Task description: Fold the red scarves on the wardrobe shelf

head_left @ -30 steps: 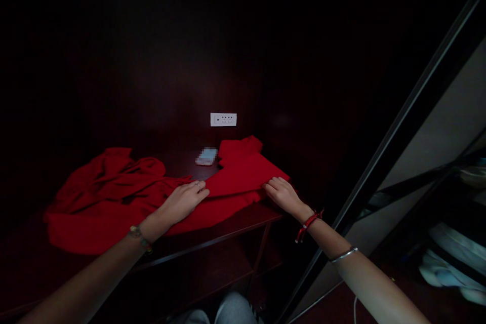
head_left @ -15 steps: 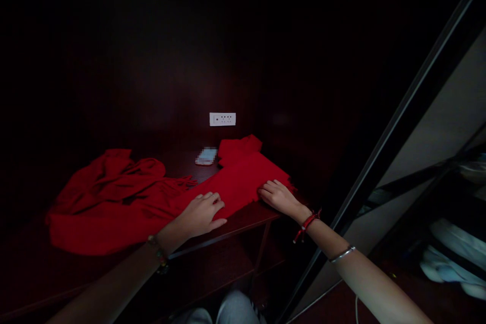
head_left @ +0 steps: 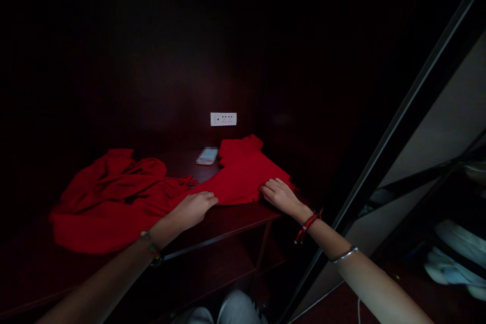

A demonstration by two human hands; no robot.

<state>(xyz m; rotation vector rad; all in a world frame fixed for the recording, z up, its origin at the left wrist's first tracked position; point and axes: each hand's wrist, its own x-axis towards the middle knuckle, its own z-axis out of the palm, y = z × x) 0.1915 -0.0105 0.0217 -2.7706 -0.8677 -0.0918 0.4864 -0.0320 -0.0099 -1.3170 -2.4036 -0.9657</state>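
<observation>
A red cloth (head_left: 125, 197) lies across a dark wooden shelf (head_left: 231, 215), bunched at the left and flattened at the right. My left hand (head_left: 193, 207) rests on the cloth's near edge at the middle, fingers curled down over the fabric. My right hand (head_left: 279, 195) presses on the right end of the flattened part, fingers bent onto the cloth near its fringe. Both wrists wear bracelets.
A white socket plate (head_left: 223, 119) sits on the dark back wall. A small pale blurred object (head_left: 207, 156) lies behind the cloth. A dark sliding-door frame (head_left: 398, 131) runs diagonally at the right, with pale bundles (head_left: 451, 258) beyond it. A lower shelf shows beneath.
The cloth's near edge has been folded back away from the shelf front, baring the wood there. My left hand moved a little left and back with it; my right hand barely moved.
</observation>
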